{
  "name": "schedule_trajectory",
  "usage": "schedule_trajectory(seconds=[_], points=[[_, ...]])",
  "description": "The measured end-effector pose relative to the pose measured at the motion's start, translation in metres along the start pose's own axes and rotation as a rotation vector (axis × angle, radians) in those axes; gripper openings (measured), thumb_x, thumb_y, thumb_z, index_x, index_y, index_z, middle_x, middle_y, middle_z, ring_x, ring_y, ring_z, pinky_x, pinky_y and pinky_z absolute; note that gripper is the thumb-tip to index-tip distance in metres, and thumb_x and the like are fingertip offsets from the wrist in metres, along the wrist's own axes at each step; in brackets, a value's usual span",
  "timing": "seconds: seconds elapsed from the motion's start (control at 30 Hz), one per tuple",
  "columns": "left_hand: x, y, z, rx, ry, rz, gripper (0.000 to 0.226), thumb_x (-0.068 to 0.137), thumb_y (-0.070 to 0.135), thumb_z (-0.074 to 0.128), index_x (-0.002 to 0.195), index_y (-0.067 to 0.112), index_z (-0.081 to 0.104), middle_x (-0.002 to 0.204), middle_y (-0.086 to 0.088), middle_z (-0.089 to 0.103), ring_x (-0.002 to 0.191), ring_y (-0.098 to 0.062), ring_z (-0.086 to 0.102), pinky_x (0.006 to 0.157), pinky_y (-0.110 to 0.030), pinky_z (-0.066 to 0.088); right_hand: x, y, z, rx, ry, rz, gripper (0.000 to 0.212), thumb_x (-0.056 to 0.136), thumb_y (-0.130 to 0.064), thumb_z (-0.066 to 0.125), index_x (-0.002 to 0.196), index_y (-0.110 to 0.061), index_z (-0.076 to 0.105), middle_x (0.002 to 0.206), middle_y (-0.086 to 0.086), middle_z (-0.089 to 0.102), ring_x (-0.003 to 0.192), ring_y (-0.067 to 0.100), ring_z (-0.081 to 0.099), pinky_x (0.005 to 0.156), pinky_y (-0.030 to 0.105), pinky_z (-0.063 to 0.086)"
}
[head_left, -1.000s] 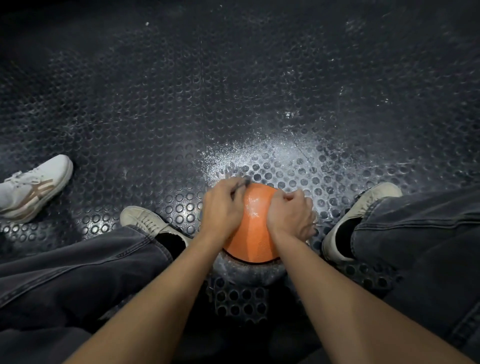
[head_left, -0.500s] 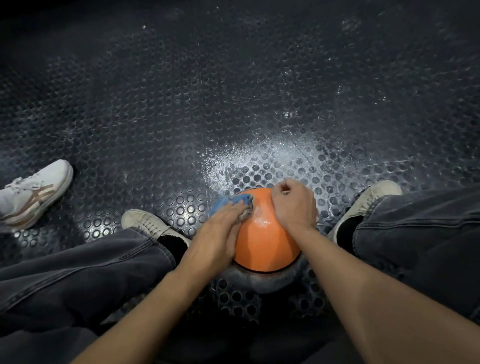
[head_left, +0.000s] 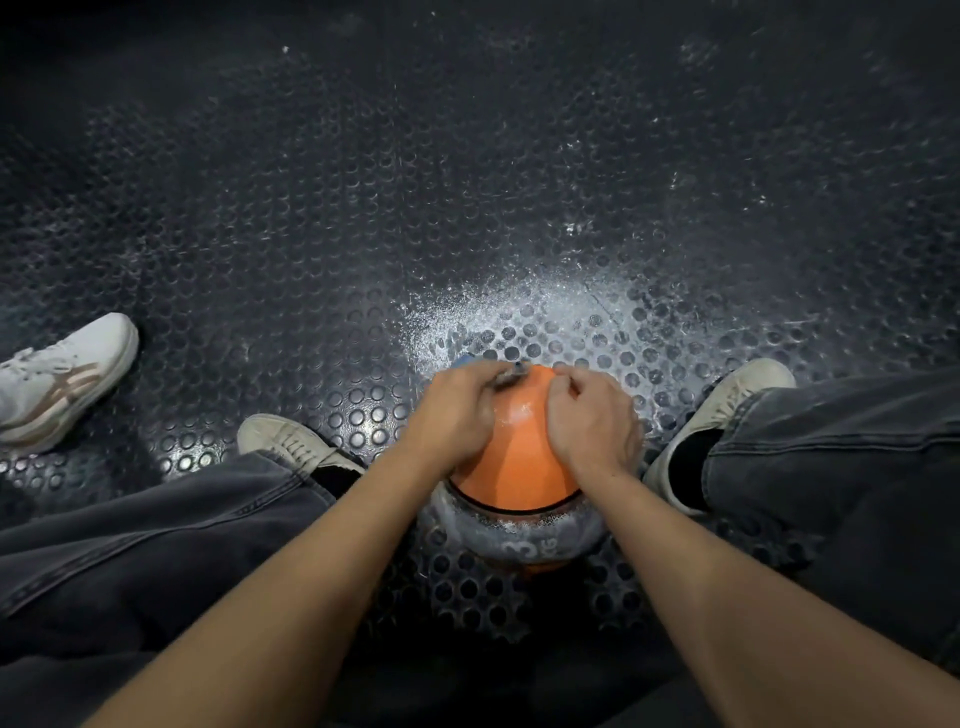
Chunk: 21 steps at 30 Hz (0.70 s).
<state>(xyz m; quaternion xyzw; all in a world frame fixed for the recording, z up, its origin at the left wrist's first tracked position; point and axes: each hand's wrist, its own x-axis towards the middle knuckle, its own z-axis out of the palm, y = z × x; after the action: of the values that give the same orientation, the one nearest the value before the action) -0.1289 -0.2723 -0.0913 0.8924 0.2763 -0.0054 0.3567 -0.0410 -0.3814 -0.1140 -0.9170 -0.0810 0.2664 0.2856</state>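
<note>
1. The ball (head_left: 519, 457) sits on the floor (head_left: 467, 182) between the person's two feet, orange on top with a grey band below (a "3" shows on the band); its near edge is partly hidden by the forearms.
2. The left hand (head_left: 452, 410) grips a blue cloth (head_left: 466, 360) and presses it on the ball's upper left; only a corner of the cloth shows past the fingers.
3. The right hand (head_left: 592, 421) lies on the upper right of the ball, fingers bent round its curve, holding it; the two hands are near each other but apart, with a strip of orange between them.
4. Room to the sides is tight; the left shoe (head_left: 291, 441) and the right shoe (head_left: 727, 395) stand close on either side, and the dark trouser legs (head_left: 156, 519) hem in the arms.
5. Beyond the ball the studded floor lies open to the far edge; a white speckled patch (head_left: 519, 306) spreads just behind the ball.
6. A white trainer (head_left: 62, 374) of another person stands at the left edge, well apart from the ball.
</note>
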Motion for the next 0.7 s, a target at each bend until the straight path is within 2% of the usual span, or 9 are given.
schedule_trajectory(seconds=[0.07, 0.13, 0.2, 0.3, 0.4, 0.47, 0.57, 0.63, 0.7], points=[[0.005, -0.006, -0.003, 0.004, -0.021, -0.011, 0.037, 0.097, 0.003, 0.044, 0.124, 0.021, 0.063, 0.115, 0.0, 0.065, 0.09, -0.007, 0.055, 0.079, -0.004, 0.042, 0.001, -0.001, 0.003, -0.006, 0.017, 0.003, 0.028, 0.101, -0.042, 0.043, 0.113, -0.034, 0.066, 0.112, -0.004, 0.063, 0.103, 0.021, 0.055, 0.105, 0.047, 0.04], [-0.022, -0.016, -0.008, -0.016, -0.052, 0.084, 0.038, 0.097, 0.005, 0.047, 0.126, 0.024, 0.062, 0.131, 0.0, 0.06, 0.117, -0.011, 0.054, 0.103, -0.019, 0.039, 0.006, -0.003, 0.004, -0.004, 0.014, 0.008, 0.023, 0.1, -0.043, 0.045, 0.093, -0.033, 0.064, 0.097, -0.005, 0.062, 0.092, 0.02, 0.056, 0.099, 0.045, 0.044], [-0.056, -0.016, -0.006, -0.032, -0.073, 0.152, 0.043, 0.094, 0.002, 0.048, 0.132, 0.019, 0.057, 0.142, 0.004, 0.049, 0.136, -0.009, 0.038, 0.115, -0.026, 0.026, 0.013, -0.006, 0.001, -0.015, -0.01, 0.012, 0.026, 0.1, -0.042, 0.045, 0.085, -0.03, 0.063, 0.088, -0.004, 0.061, 0.085, 0.02, 0.056, 0.092, 0.038, 0.043], [-0.039, -0.011, 0.003, -0.048, -0.013, 0.128, 0.042, 0.096, 0.001, 0.045, 0.134, 0.018, 0.055, 0.138, 0.005, 0.053, 0.127, -0.008, 0.047, 0.112, -0.025, 0.033, 0.02, -0.005, 0.005, -0.036, -0.039, -0.033, 0.029, 0.099, -0.043, 0.045, 0.086, -0.028, 0.066, 0.08, -0.004, 0.061, 0.077, 0.02, 0.057, 0.088, 0.038, 0.048], [-0.01, -0.007, 0.005, -0.078, 0.087, -0.05, 0.033, 0.1, 0.01, 0.043, 0.127, 0.022, 0.059, 0.123, 0.001, 0.062, 0.1, -0.008, 0.056, 0.092, -0.021, 0.047, 0.02, -0.004, 0.01, -0.033, -0.016, -0.015, 0.031, 0.099, -0.044, 0.046, 0.076, -0.027, 0.057, 0.082, -0.005, 0.061, 0.079, 0.019, 0.06, 0.089, 0.038, 0.049], [-0.028, -0.007, 0.004, -0.09, 0.081, -0.012, 0.031, 0.1, 0.01, 0.045, 0.123, 0.022, 0.062, 0.128, 0.002, 0.059, 0.107, -0.003, 0.052, 0.094, -0.007, 0.038, 0.022, -0.003, 0.008, -0.033, -0.012, 0.005, 0.026, 0.099, -0.043, 0.048, 0.078, -0.029, 0.055, 0.09, -0.006, 0.061, 0.08, 0.016, 0.057, 0.083, 0.031, 0.045], [-0.068, -0.002, 0.018, -0.033, 0.052, 0.123, 0.041, 0.094, 0.003, 0.047, 0.129, 0.021, 0.059, 0.14, 0.009, 0.049, 0.132, -0.001, 0.037, 0.113, -0.018, 0.025, 0.027, -0.002, 0.0, -0.021, -0.045, -0.016, 0.019, 0.1, -0.041, 0.049, 0.085, -0.034, 0.057, 0.083, -0.007, 0.056, 0.068, 0.01, 0.049, 0.066, 0.026, 0.032], [-0.046, -0.002, 0.016, -0.071, 0.083, 0.059, 0.04, 0.096, 0.003, 0.045, 0.13, 0.021, 0.058, 0.13, 0.005, 0.059, 0.118, -0.002, 0.052, 0.104, -0.014, 0.037, 0.027, 0.002, 0.003, -0.003, -0.052, -0.055, 0.023, 0.099, -0.042, 0.049, 0.081, -0.032, 0.059, 0.079, -0.008, 0.058, 0.071, 0.016, 0.055, 0.07, 0.028, 0.041], [-0.017, -0.004, 0.006, -0.118, 0.092, -0.161, 0.032, 0.101, 0.009, 0.042, 0.125, 0.019, 0.06, 0.094, 0.005, 0.064, 0.072, -0.003, 0.057, 0.066, -0.004, 0.044, 0.024, 0.0, 0.009, -0.001, -0.034, -0.057, 0.023, 0.098, -0.044, 0.049, 0.083, -0.032, 0.061, 0.084, -0.009, 0.059, 0.079, 0.018, 0.059, 0.081, 0.035, 0.049]])
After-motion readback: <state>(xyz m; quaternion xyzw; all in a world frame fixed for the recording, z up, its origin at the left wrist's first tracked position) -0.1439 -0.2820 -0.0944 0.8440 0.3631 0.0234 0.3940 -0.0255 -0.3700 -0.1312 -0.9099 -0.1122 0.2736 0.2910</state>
